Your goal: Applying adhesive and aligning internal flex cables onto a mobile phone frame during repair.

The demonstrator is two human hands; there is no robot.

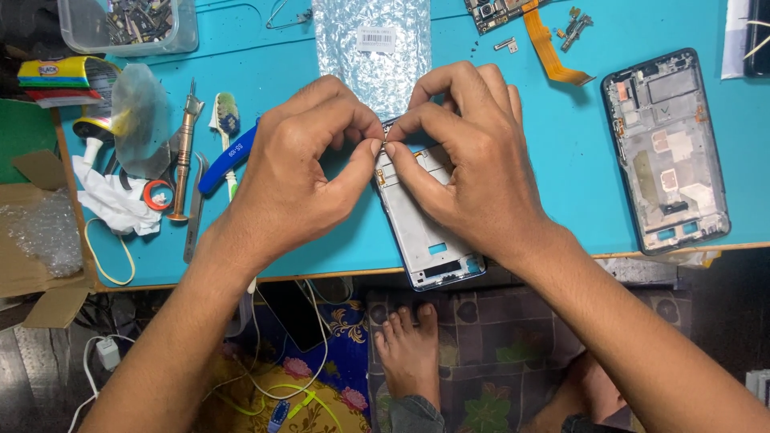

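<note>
Broadly, a turquoise tabletop (561, 152) carried everything. Two phone frames lay on it. The white phone frame (425, 232) sat at the near edge between the hands, its long axis running from the far left toward the near right, its lower end jutting just past the edge. The dark phone frame (670, 152) lay well apart at the right, long axis nearly straight away from the person, its bare inner side up.

The left hand (297, 172) and the right hand (473, 156) met over the white frame's far end. Each hand's thumb and forefinger were pinched together, the tips almost touching those of the other hand; whatever tiny part they held was too small to tell.

A silver foil bag (373, 48) lay flat just beyond the hands. One clear plastic tub (128, 28) stood at the far left corner, holding a heap of small dark parts. A white cloth (116, 204) lay crumpled at the left. An orange flex cable (553, 52) curved beyond the right hand. One blue-handled tool (228, 156) and one copper-coloured screwdriver (184, 144) lay beside the left hand.
</note>
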